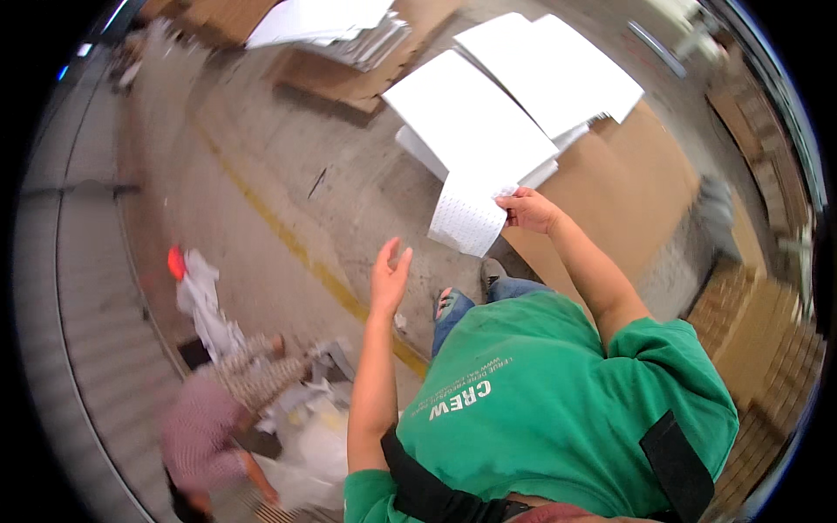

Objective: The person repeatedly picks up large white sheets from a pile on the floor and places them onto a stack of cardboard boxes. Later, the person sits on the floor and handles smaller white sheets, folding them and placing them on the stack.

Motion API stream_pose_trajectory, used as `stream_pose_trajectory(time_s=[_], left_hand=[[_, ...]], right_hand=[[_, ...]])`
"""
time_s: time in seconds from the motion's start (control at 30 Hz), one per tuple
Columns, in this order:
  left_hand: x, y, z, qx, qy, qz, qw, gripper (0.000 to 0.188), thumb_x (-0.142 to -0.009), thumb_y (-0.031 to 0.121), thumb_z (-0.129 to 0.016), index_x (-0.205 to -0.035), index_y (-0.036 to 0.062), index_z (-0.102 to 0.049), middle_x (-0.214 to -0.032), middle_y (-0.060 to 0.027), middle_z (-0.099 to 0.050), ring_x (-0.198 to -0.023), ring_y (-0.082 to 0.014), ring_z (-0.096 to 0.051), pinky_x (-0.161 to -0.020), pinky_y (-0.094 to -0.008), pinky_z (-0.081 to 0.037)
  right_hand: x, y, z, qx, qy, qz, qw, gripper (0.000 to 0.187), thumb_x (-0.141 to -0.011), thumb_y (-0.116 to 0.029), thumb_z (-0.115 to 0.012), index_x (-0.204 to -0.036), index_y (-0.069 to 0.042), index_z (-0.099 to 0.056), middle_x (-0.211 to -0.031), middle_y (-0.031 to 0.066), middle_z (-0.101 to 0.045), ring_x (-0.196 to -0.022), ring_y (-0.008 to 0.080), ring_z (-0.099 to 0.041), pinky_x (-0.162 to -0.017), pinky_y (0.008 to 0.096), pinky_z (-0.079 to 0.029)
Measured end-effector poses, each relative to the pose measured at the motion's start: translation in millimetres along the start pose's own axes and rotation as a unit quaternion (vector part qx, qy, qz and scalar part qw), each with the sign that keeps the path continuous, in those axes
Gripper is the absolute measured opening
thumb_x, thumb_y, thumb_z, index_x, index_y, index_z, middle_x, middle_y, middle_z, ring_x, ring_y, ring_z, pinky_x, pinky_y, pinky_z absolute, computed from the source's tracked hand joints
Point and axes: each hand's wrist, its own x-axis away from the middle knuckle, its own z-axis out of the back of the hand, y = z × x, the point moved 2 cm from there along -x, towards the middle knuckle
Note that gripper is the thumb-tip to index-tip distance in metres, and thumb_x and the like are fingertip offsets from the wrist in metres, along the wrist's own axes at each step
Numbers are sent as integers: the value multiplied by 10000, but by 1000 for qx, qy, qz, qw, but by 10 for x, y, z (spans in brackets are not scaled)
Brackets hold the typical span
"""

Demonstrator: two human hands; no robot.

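My right hand (530, 212) is closed on the crumpled corner of a white printed paper sheet (466, 218), which hangs down in front of me. The sheet's far edge overlaps a stack of large white sheets (471, 113). Beside that stack lies another white stack (558, 70), both resting on a brown cardboard surface (632, 192). Off to the left, my left hand (390, 275) is raised over the floor with its fingers apart and nothing in it.
More white sheets (366, 39) lie on a brown cardboard-topped pallet at the back. At lower left a person (205, 427) bends near loose white scrap (318, 444). A yellow line (288, 235) crosses the floor. Bundled cardboard (750, 340) stands at right.
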Motion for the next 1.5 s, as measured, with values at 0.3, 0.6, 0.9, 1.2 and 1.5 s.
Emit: stream_pose_trajectory(time_s=[0.3,0.6,0.9,1.2,1.5], left_hand=[[-981,914,-880,100,-380,39,919,578,-752,71,-649,-1252,-12,-373,-1054,-118,-572,-976,-168,-536,-827,-291,-422],[-802,198,-1138,120,-561,145,806,320,-772,11,-604,-1082,-16,-532,-1023,-69,-597,-918,-161,-569,-817,-277,-442],[-351,-64,-915,-93,-680,103,720,307,-777,150,-642,-1036,0,-576,-905,-58,-619,-770,-139,-584,-664,-261,-466],[-532,-202,-565,-414,-588,-84,689,370,-789,291,-597,-1035,15,-592,-876,-115,-639,-688,-185,-626,-664,-312,-494],[-42,-936,-766,-440,-639,-174,607,391,-772,360,-588,-1069,106,-599,-953,-105,-636,-857,-278,-604,-747,-369,-467]], right_hand=[[712,20,-352,-83,150,150,974,385,-731,-30,-641,-1102,-54,-539,-1036,55,-592,-922,156,-571,-775,306,-480],[1028,921,-881,-204,262,264,905,417,-743,-81,-653,-1140,-74,-525,-1034,4,-584,-890,106,-548,-737,262,-457],[1230,2103,-875,-136,357,231,895,334,-718,-57,-666,-1043,-21,-596,-1008,25,-607,-920,141,-549,-829,303,-429],[1856,3997,-413,119,664,-90,733,326,-644,-140,-620,-956,-47,-630,-943,161,-617,-866,316,-585,-778,384,-456],[2557,5262,-263,92,670,-267,687,377,-623,-92,-573,-994,-50,-625,-1013,186,-593,-970,330,-556,-814,379,-450]])
